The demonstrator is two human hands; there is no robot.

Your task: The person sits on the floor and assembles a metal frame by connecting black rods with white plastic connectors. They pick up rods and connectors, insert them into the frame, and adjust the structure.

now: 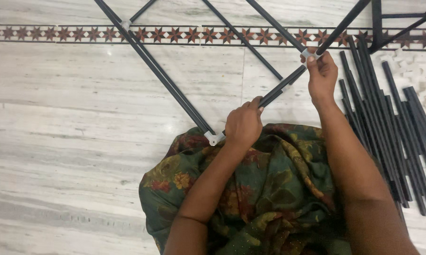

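Observation:
My left hand (243,123) grips a black metal rod (280,89) that slants up to the right from a white plastic corner connector (214,138) near my lap. My right hand (322,71) holds the white connector (309,53) at the rod's upper end, where other black rods meet. A pair of long black rods (161,73) runs from the lower connector up to the left, forming part of a rod frame lying on the marble floor.
A pile of several loose black rods (392,127) lies on the floor at my right. Small white connectors (413,71) are scattered behind it. A patterned tile border (57,33) crosses the floor at the top. Green floral cloth (269,189) covers my lap.

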